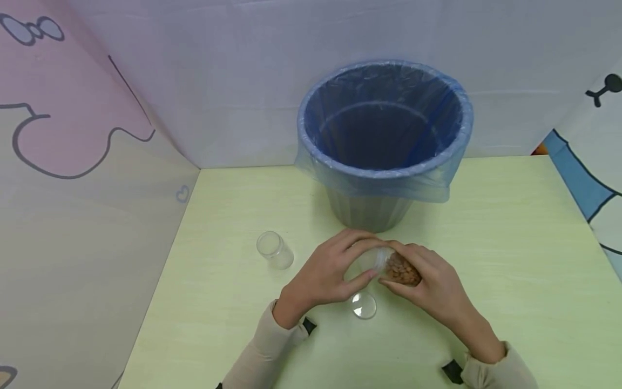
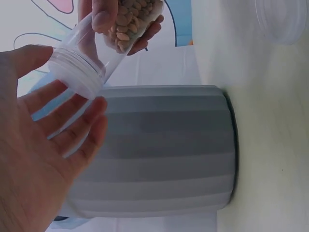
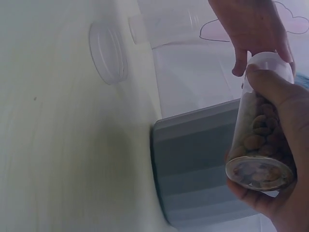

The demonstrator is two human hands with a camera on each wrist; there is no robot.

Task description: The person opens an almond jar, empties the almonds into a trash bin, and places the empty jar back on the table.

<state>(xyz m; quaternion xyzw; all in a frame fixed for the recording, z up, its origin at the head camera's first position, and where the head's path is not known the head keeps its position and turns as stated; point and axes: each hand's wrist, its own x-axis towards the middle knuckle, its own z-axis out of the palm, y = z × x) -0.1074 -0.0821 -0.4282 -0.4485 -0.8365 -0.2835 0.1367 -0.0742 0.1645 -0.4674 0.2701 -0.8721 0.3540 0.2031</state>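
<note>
A clear jar (image 1: 402,268) of brown, bean-like pieces is tilted in the air in front of the bin. My right hand (image 1: 434,283) grips its body, thumb on one side and fingers round the other. At the jar's other end is a translucent lid (image 2: 77,72). My left hand (image 1: 328,270) curves its thumb and fingers round that lid; the thumb tip meets its edge in the left wrist view. Below the hands, a loose clear round lid (image 1: 364,306) lies on the table. An empty-looking clear jar (image 1: 275,250) stands left of my left hand.
A grey bin (image 1: 369,208) lined with a blue bag (image 1: 427,183) stands at the table's back, just beyond the hands. The pale yellow-green table (image 1: 214,302) meets a white cloth wall (image 1: 233,97) behind and printed panels at both sides.
</note>
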